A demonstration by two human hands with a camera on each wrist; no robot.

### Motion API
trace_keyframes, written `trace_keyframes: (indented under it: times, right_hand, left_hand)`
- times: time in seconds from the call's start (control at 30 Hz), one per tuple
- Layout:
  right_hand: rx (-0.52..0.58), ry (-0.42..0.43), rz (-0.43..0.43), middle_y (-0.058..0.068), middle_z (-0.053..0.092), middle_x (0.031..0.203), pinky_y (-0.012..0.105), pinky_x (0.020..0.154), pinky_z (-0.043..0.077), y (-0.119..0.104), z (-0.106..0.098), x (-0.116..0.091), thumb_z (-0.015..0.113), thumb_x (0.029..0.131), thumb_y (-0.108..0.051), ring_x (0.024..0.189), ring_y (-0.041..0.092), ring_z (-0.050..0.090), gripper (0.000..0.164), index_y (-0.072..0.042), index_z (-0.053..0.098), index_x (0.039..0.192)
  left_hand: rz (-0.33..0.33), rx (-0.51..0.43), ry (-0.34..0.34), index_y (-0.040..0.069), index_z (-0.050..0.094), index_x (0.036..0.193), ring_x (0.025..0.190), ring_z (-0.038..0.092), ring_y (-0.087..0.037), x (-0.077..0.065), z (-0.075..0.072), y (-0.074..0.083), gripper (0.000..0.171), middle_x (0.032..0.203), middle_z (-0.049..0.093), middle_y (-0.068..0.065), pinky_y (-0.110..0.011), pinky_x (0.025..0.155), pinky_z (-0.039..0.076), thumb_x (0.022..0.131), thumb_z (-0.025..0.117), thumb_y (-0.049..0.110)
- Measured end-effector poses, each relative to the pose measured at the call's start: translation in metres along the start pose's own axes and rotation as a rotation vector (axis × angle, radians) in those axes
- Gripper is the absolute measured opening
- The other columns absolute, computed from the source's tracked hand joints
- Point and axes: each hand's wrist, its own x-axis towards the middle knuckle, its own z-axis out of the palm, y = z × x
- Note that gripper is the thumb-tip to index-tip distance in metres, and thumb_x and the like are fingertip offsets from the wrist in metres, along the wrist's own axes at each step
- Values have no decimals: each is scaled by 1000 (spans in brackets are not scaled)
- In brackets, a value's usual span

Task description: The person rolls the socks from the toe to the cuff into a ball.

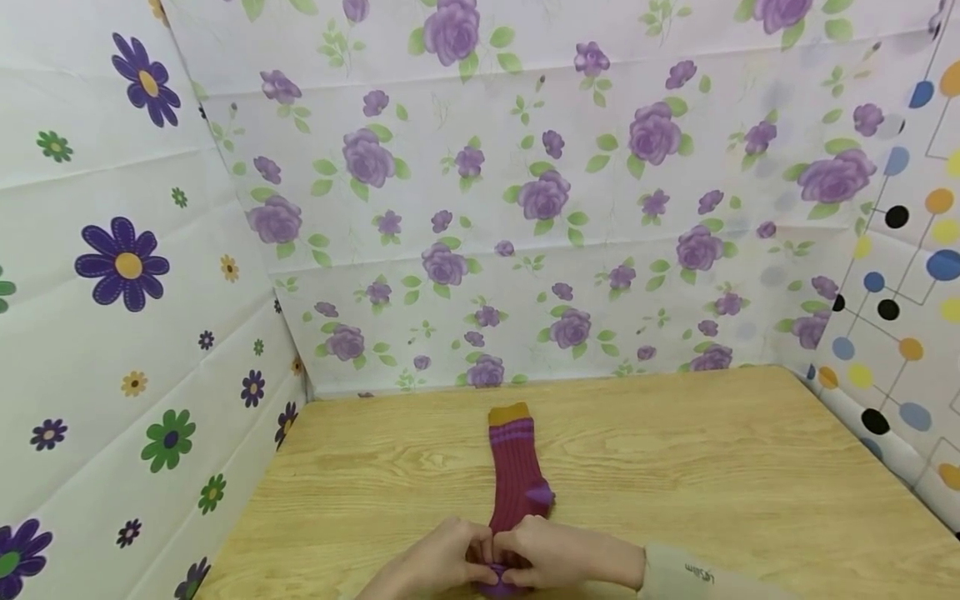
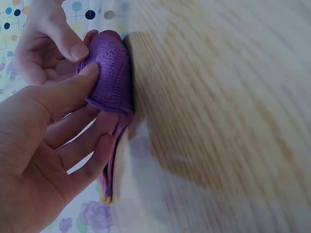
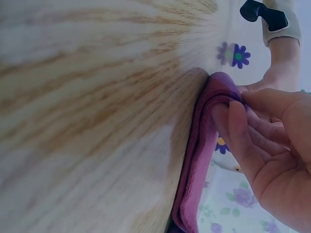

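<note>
A maroon ribbed sock (image 1: pixel 516 471) with a mustard cuff and purple heel lies lengthwise on the wooden table, cuff pointing away. Its purple toe end (image 2: pixel 111 73) is turned up and over near the front edge. My left hand (image 1: pixel 446 554) pinches one side of that toe, thumb on top and fingers tucked beneath the fold. From the other side my right hand (image 1: pixel 551 550) pinches the toe too, its fingertips close to the left ones. In the right wrist view the sock fabric (image 3: pixel 197 170) shows layered edges beside my right fingers. Whether there are two socks stacked, I cannot tell.
The wood-grain table (image 1: pixel 675 467) extends to both sides of the sock. Behind it hangs a sheet with purple roses (image 1: pixel 543 196); a daisy-print sheet (image 1: pixel 123 267) stands at left and a dotted sheet (image 1: pixel 911 350) at right. A dark strapped device (image 3: pixel 267 14) sits on the left wrist.
</note>
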Motion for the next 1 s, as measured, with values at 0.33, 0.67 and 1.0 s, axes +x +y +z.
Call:
trace_keyframes:
  times: [0.33, 0.67, 1.0]
  right_hand:
    - [-23, 43, -2, -12, 59, 71, 1, 53, 38, 6, 8, 3, 66, 90, -12, 61, -16, 41, 3, -12, 63, 89]
    - [6, 53, 37, -14, 58, 66, 3, 50, 37, 6, 9, 4, 70, 83, -6, 55, -17, 38, 9, -14, 67, 86]
    - [40, 58, 114, -13, 57, 61, 5, 46, 35, 5, 8, 4, 71, 80, -4, 51, -16, 35, 8, -12, 70, 83]
  left_hand:
    - [85, 230, 70, 13, 75, 84, 73, 57, 10, 3, 2, -1, 5, 83, 70, 9, -10, 62, 49, 85, 73, 17]
    - [90, 311, -32, 11, 76, 96, 77, 59, 10, 2, 0, 9, 20, 91, 73, 8, -8, 64, 49, 82, 77, 25]
    - [64, 446, -42, 14, 76, 95, 73, 57, 11, 4, 2, 14, 19, 89, 71, 12, -4, 60, 44, 78, 81, 19]
